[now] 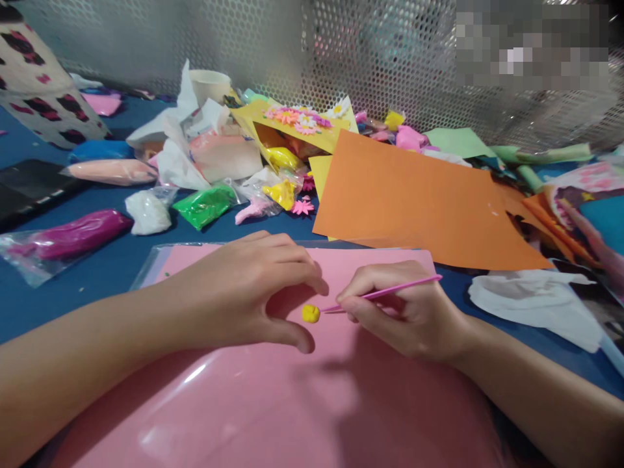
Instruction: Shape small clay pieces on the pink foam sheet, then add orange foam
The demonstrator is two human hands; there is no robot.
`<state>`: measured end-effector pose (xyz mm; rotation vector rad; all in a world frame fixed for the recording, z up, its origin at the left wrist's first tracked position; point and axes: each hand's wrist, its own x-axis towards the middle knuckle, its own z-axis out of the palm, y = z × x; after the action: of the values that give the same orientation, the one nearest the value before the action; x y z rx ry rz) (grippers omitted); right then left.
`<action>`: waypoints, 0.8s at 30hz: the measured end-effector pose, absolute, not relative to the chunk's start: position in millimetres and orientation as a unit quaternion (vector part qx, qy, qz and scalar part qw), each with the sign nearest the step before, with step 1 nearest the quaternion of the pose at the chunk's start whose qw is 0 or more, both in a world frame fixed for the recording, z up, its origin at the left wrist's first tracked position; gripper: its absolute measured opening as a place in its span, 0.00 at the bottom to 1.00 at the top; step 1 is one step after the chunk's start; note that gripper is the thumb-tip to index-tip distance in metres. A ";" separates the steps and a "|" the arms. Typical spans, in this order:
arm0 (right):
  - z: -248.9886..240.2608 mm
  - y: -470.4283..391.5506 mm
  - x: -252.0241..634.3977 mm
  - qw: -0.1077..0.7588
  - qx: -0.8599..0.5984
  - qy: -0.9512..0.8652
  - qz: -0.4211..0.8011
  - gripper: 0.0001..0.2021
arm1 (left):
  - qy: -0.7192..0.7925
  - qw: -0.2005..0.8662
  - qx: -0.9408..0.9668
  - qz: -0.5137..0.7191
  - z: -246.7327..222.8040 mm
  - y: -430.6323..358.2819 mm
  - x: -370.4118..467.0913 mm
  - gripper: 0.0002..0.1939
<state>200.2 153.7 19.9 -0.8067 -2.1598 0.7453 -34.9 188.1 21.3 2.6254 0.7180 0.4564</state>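
A small yellow lump of modelling clay with a dent in its top lies on a pink sheet under clear plastic. Pinched in the fingers of my right hand is a thin pink modelling tool; its tip points left and reaches the clay's right side, though I cannot tell whether it touches. My left hand rests to the left of the lump, thumb and forefinger apart on either side of it, holding nothing.
Beyond the sheet lie an orange paper sheet, a green clay packet, a white clay packet and a purple clay packet. A crumpled white tissue lies right. A perforated metal panel stands behind.
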 end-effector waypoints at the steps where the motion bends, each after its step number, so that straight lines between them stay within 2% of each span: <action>1: 19.0 153.4 200.2 0.346 -0.308 -0.837 0.291 0.06 | 0.255 0.191 0.936 0.147 22.0 188.4 -35.9 0.18; 3: 17.0 152.8 200.4 0.339 -0.308 -0.840 0.291 0.06 | 0.241 0.197 0.943 0.118 22.5 189.5 -37.6 0.16; 10: 16.1 152.1 198.8 0.311 -0.332 -0.845 0.282 0.07 | 0.249 0.210 0.935 0.139 20.1 190.7 -34.8 0.05; 17: 13.9 151.8 198.3 0.309 -0.324 -0.859 0.246 0.08 | 0.247 0.202 0.939 0.126 20.3 189.6 -35.7 0.15; 24: 12.6 148.8 201.2 0.260 -0.299 -0.898 0.190 0.08 | 0.228 0.231 0.936 0.134 17.4 189.3 -35.3 0.13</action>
<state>201.2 148.8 12.6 -0.8110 -2.4332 0.5159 -35.3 189.3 17.4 2.5747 0.6266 0.3694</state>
